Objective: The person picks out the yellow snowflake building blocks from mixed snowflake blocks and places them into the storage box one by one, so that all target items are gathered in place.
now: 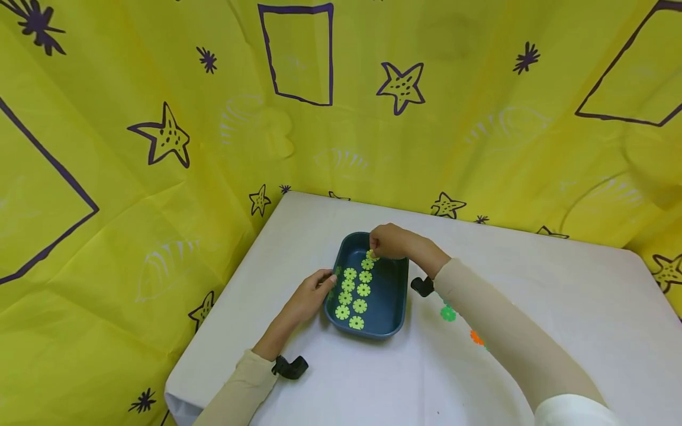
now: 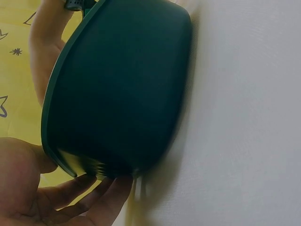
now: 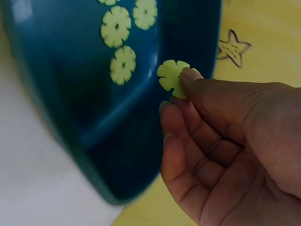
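Observation:
A dark blue-green tub (image 1: 388, 299) stands on the table with two rows of yellow-green flower-shaped discs (image 1: 360, 305) lying flat on its floor. My left hand (image 1: 310, 297) grips the tub's left wall, thumb at the rim; in the left wrist view its fingers (image 2: 110, 200) lie along the outside. Over the far end of the tub, my right hand (image 1: 391, 241) pinches one more yellow-green flower disc (image 3: 169, 77) between thumb and fingertips. That disc is held above the tub floor, close to the far end of the right row.
Right of the tub, a green flower disc (image 1: 448, 313) and an orange one (image 1: 476, 337) lie on the white tabletop (image 1: 330, 384), partly hidden by my right sleeve (image 1: 511, 331). A yellow patterned curtain (image 1: 341, 136) hangs behind the table and along its left.

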Demonstrator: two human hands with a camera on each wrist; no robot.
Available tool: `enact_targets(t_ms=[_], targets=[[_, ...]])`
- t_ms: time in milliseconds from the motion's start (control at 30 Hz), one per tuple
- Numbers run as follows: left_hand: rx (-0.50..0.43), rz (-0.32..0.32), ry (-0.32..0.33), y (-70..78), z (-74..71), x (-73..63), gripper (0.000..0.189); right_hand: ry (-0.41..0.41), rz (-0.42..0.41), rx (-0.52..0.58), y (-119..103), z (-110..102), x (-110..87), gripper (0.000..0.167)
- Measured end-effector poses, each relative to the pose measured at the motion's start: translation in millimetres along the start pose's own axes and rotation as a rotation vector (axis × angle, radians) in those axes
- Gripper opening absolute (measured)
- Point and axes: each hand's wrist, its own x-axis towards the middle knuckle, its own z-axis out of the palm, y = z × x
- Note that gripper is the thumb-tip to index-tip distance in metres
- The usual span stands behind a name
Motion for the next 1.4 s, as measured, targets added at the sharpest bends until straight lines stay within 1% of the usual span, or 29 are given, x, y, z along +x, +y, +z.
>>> enact_targets(t_ms=[233,433,567,767,1000,1233,1400], targets=[[0.003,0.009,0.003,-1.8,-1.1,-0.7,0.049,-0.021,0.048,-0.06,-17,17,24.4,0.012],[0.003,0.011,-0.003,-1.4,-1.0,-0.3,0.048,-0.013,0.092,-0.126,-29,24,32.4,0.013],[0.005,0.007,-0.002,-1.3,-1.3,-0.4,0.048,0.004,0.129,-0.153,-31,28,36.6,0.013],[0.004,0.01,-0.004,-1.6,-1.0,0.1,0.048,0.014,0.167,-0.141,-30,34,42.9,0.013],[0.006,0.006,-0.002,-1.5,-0.5,0.2,0.048,0.011,0.176,-0.129,-29,36,49.1,0.013],[0.006,-0.002,-0.012,0.5,-0.5,-1.0,0.049,0.003,0.194,-0.123,-28,40,54.6,0.023],[0.005,-0.003,-0.013,1.0,-1.0,-1.2,0.05,0.03,0.219,-0.125,-29,45,56.2,0.026]])
